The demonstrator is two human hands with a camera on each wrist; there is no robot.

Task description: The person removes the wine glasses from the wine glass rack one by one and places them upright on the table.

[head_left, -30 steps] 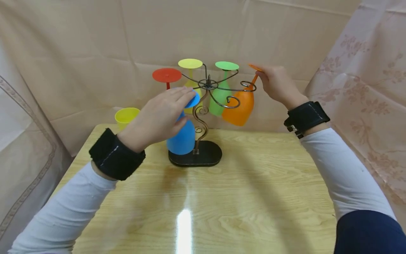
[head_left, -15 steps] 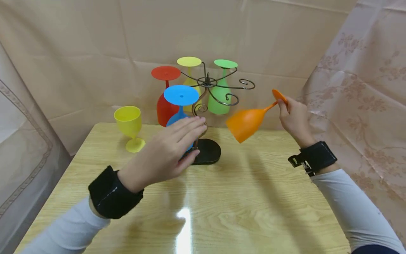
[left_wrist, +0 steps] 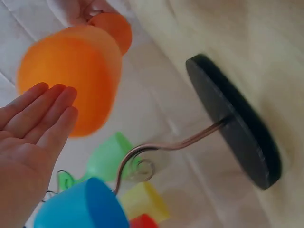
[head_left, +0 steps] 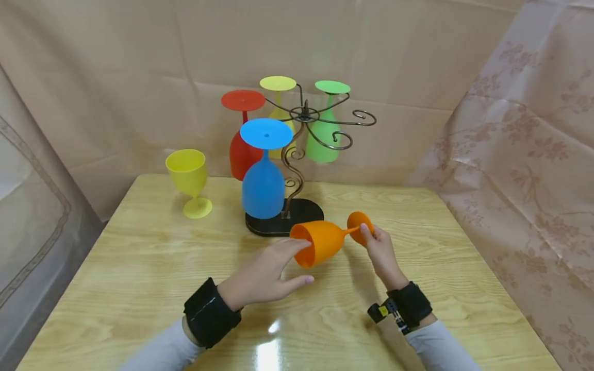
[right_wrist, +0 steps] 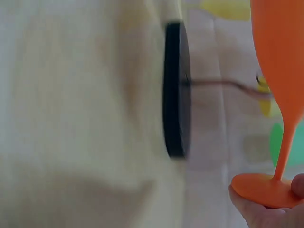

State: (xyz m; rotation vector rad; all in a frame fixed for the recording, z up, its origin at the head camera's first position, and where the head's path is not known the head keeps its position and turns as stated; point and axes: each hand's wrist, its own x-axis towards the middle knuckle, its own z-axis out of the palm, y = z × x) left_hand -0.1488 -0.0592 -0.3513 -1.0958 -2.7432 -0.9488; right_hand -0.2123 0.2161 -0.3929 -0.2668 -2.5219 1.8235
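An orange plastic wine glass (head_left: 327,240) lies sideways in the air in front of the rack, its mouth turned left. My right hand (head_left: 383,257) pinches its round foot (right_wrist: 254,185) between thumb and fingers. Beside the mouth is my left hand (head_left: 264,271), fingers extended and thumb apart. In the left wrist view, the straight fingertips (left_wrist: 71,114) overlap the mouth of the bowl (left_wrist: 71,61); whether they touch it I cannot tell. Behind stands a metal glass rack (head_left: 293,170) with curled arms and a black oval base (head_left: 308,211).
Upside down on the rack hang blue (head_left: 263,188), red (head_left: 241,157), pale yellow (head_left: 278,83) and green (head_left: 323,139) glasses. Two curled arms at the right hold no glass. A yellow goblet (head_left: 187,172) stands upright at left on the wooden table (head_left: 139,288). Cloth hangs behind.
The orange glass has come off the rack arm in my right hand, moving down, forward and left, tipped onto its side. My left hand has left the blue glass for the orange glass's mouth.
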